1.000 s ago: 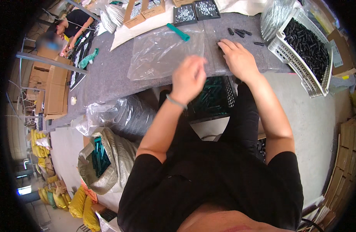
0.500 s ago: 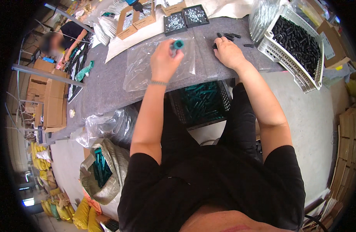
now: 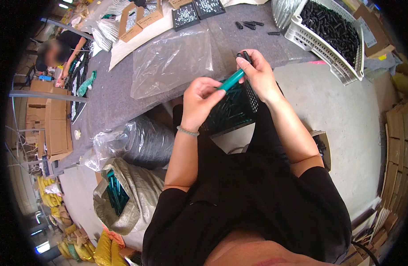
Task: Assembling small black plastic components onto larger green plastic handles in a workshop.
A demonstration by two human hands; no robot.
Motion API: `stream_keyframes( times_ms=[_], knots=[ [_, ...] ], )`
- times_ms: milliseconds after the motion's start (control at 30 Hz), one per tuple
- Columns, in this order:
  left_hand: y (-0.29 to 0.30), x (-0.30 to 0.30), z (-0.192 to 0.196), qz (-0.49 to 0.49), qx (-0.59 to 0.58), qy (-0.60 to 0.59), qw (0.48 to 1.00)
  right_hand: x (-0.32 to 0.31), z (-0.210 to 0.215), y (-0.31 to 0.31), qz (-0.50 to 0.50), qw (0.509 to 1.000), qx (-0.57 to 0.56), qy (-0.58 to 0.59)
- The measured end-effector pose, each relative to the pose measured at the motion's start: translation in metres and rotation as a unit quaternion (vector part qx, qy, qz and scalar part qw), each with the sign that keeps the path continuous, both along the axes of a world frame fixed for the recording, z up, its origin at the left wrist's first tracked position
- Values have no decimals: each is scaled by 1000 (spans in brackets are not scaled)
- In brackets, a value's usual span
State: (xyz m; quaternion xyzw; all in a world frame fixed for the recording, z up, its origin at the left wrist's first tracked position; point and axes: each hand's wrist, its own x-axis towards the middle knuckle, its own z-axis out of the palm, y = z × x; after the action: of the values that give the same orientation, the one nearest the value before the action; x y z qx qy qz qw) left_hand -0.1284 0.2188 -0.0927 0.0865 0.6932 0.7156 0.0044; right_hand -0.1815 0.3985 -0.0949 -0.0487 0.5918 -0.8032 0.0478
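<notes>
My left hand [image 3: 201, 100] grips the lower end of a shiny teal tube [image 3: 233, 81], which slants up to the right. At its upper end, the thumb and fingers of my right hand [image 3: 260, 73] meet the tube. Short black cylindrical pieces [image 3: 245, 56] stick out from between the right fingers; whether one enters the tube is hidden. Both hands are above the table's near edge, over a black crate [image 3: 254, 102] of teal tubes. On the grey-covered table [image 3: 239, 42], several similar black pieces [image 3: 249, 24] lie loose.
A clear plastic bag [image 3: 173, 62] lies flat on the table. Beyond it are black trays [image 3: 186, 17] of small pale parts and a cardboard box [image 3: 132, 22]. A white basket [image 3: 328, 55] of black pieces stands right. A woven sack [image 3: 135, 213] with teal tubes is lower left. A person [image 3: 73, 44] sits far left.
My right hand has lifted off the table and come nearer with black pieces. My left hand has brought the tube down and right, tilting it toward the right hand. The whole view has shifted slightly.
</notes>
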Motion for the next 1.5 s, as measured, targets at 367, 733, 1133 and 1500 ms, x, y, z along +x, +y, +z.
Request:
stream_keyframes(
  times_ms=[367, 733, 1133, 1500],
  knots=[
    [14, 18, 17, -168, 19, -156, 973, 37, 16, 26, 51, 998, 20, 17],
    [15, 19, 24, -80, -261, 82, 958, 46, 31, 41, 222, 956, 185, 53],
    [22, 18, 15, 20, -429, 211, 878, 64, 36, 23, 95, 853, 418, 297],
    [28, 36, -11, 45, -497, 149, 853, 62, -6, 10, 170, 955, 229, -83]
  ],
)
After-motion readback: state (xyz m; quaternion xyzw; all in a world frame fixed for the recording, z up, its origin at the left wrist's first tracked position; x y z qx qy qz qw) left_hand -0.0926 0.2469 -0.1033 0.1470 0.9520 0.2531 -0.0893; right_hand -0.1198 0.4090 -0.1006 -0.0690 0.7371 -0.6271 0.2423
